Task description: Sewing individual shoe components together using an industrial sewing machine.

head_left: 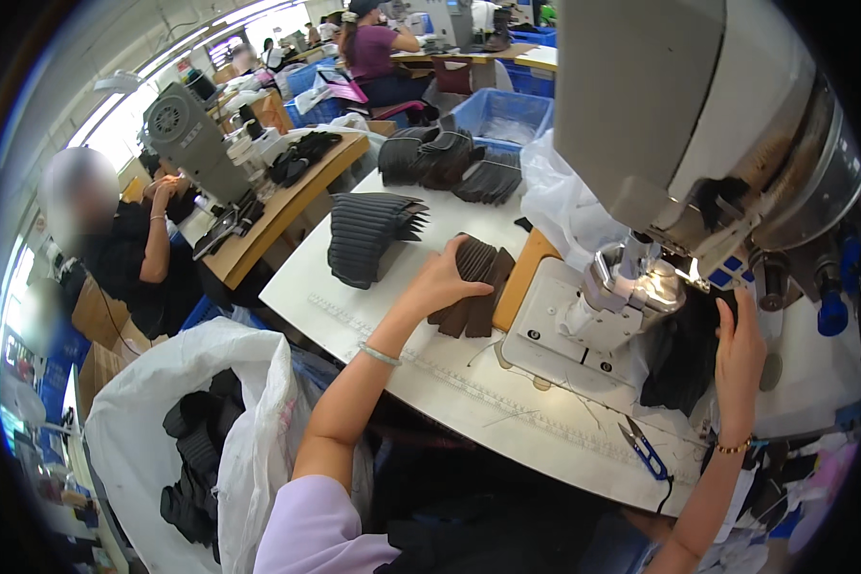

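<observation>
A fanned stack of dark brown flat pieces (476, 311), perhaps leather or fabric, lies on the white table left of the sewing machine (631, 287). My left hand (442, 279) is closed around its left part, thumb on top and fingers at the far edge. On the right, my right hand (741, 349) is raised beside the machine's needle area, its fingers stretched and apart, with nothing visible in it. Black material (677, 368) hangs beside the machine arm, just left of that hand. The machine's lamp lights the metal post.
Bundles of black pieces (364, 239) and more stacks (430, 158) stand farther back on the table (421, 354). Thread snips (646, 450) lie near the front edge. A white sack (258, 402) with black pieces is at left. A co-worker (115, 210) sits at another machine.
</observation>
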`<move>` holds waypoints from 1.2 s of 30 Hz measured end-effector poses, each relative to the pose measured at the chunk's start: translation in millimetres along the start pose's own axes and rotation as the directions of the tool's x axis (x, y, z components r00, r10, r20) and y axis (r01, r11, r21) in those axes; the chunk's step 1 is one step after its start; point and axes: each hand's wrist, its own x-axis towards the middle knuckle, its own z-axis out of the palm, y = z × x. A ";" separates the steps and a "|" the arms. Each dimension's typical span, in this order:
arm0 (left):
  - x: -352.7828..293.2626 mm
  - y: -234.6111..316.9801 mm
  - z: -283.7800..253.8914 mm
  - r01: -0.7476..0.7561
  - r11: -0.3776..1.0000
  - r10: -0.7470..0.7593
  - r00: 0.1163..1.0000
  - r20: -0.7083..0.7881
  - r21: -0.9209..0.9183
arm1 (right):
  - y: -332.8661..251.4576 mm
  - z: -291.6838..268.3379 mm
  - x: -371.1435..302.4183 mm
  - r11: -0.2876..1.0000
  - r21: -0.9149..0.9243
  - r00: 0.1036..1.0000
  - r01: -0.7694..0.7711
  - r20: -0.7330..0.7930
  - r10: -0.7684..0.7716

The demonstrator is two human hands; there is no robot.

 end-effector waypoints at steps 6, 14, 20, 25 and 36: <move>-2.4 7.4 2.2 0.018 0.995 -0.016 1.000 0.021 -0.097 | 28.0 13.5 -14.3 0.913 0.179 0.867 0.365 -0.423 -0.264; -6.0 12.0 -7.0 0.061 0.854 -0.034 0.998 0.060 -0.518 | 109.8 20.0 -32.0 0.337 0.892 0.920 0.300 -0.364 0.143; -19.2 36.8 13.1 -0.037 0.903 0.085 0.992 0.092 -0.429 | 96.1 11.1 -51.1 0.205 0.850 0.816 0.486 -0.525 0.243; -23.4 32.9 18.6 -0.251 0.960 0.257 0.966 -0.030 0.123 | 11.1 -0.2 -81.7 0.795 0.551 0.953 0.252 0.001 -0.302; -24.8 59.3 23.2 -0.730 0.561 0.639 0.682 0.357 0.391 | -19.0 117.8 -119.4 0.718 -0.165 0.602 0.676 -0.439 -0.667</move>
